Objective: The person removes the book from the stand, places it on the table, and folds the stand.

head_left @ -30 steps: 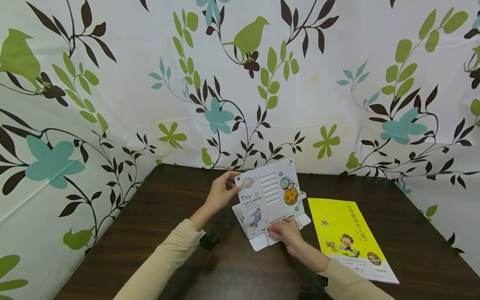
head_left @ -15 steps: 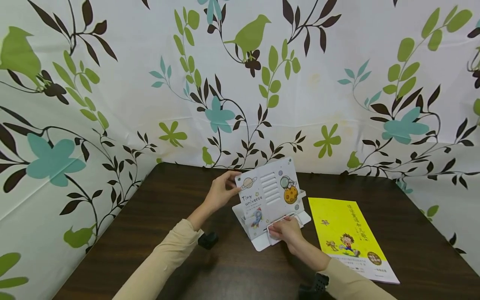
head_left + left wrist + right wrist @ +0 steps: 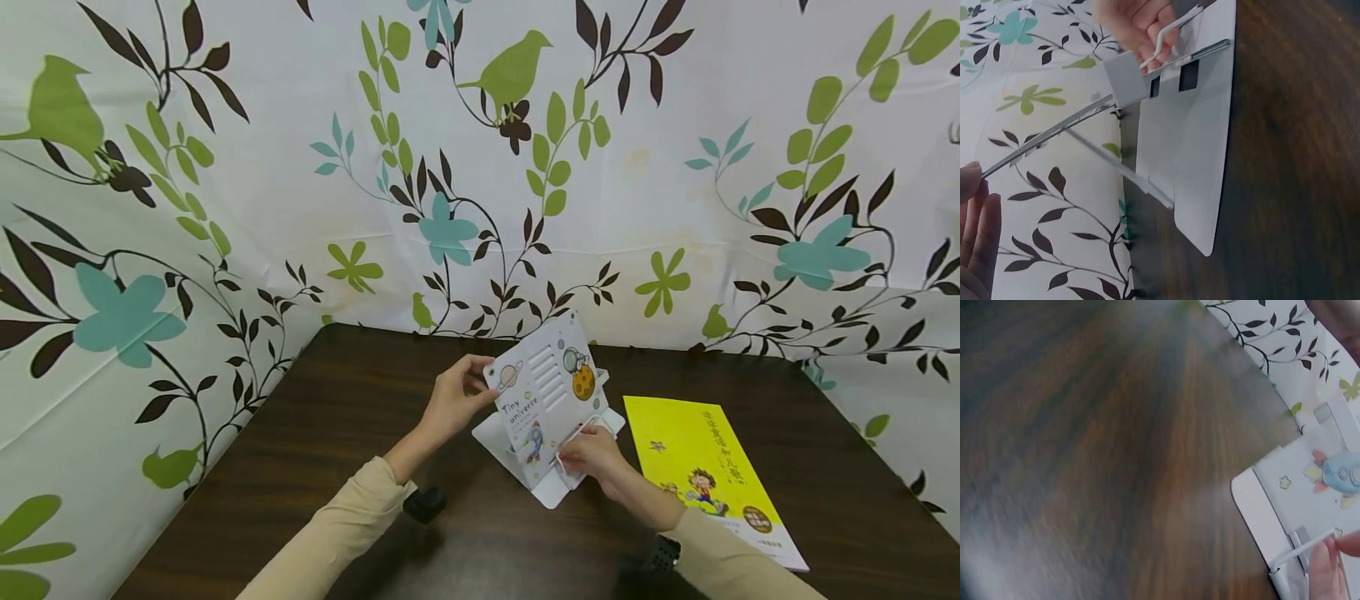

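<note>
A white book stand (image 3: 551, 408) printed with "Tiny universe", a planet, a rocket and an astronaut stands tilted back on the table. My left hand (image 3: 455, 396) pinches the upper left corner of its back plate between thumb and fingers. Low at the front, my right hand (image 3: 592, 457) pinches the white wire page holder (image 3: 1304, 550). From the side, the left wrist view shows the flat base (image 3: 1191, 144) and a thin strut (image 3: 1119, 164) propping up the back plate (image 3: 1047, 134). The right palm partly covers the lower front of the stand in the head view.
A yellow book (image 3: 690, 450) with a cartoon child on its cover lies to the right of the stand. The dark wooden table (image 3: 360, 417) ends at a patterned cloth backdrop (image 3: 315, 192). Each wrist wears a small black device.
The stand has turned a little, its lower left front corner swinging forward and to the right. Both hands keep their hold and shift along with it. The head view has panned slightly left.
</note>
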Available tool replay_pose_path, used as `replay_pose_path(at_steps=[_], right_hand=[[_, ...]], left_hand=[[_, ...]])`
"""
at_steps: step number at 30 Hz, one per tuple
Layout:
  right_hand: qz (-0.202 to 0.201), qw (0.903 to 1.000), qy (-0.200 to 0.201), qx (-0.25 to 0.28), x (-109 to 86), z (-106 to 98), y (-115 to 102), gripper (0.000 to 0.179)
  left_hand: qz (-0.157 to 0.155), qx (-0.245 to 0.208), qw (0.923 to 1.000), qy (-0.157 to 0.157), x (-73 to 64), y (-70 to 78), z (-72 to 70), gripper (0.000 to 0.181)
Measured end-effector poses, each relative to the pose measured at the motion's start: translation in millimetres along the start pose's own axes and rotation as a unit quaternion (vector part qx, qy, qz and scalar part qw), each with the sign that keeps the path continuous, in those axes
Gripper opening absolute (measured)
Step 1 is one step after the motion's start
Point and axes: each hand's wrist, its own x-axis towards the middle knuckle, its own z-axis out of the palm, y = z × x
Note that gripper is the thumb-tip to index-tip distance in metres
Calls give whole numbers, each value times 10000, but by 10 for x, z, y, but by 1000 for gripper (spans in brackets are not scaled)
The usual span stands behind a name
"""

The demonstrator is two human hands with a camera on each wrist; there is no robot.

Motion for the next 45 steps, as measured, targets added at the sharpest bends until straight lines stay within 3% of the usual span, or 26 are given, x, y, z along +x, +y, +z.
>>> replay_pose_path(at_steps=[19, 26, 31, 45], right_hand=[[-66, 9950, -668, -743, 175, -312, -48, 56], [-254, 9894, -944, -1071, 253, -412, -58, 56], [-395, 9844, -1162, -1258, 298, -468, -91, 57], [-518, 9799, -1443, -1273, 422, -545, -91, 56]], left_hand=[[213, -526, 9979, 303, -125, 33, 245, 39], [384, -444, 9978, 316, -192, 83, 328, 38], [524, -500, 9961, 496, -230, 92, 412, 38], [908, -676, 9898, 860, -289, 95, 570, 37]])
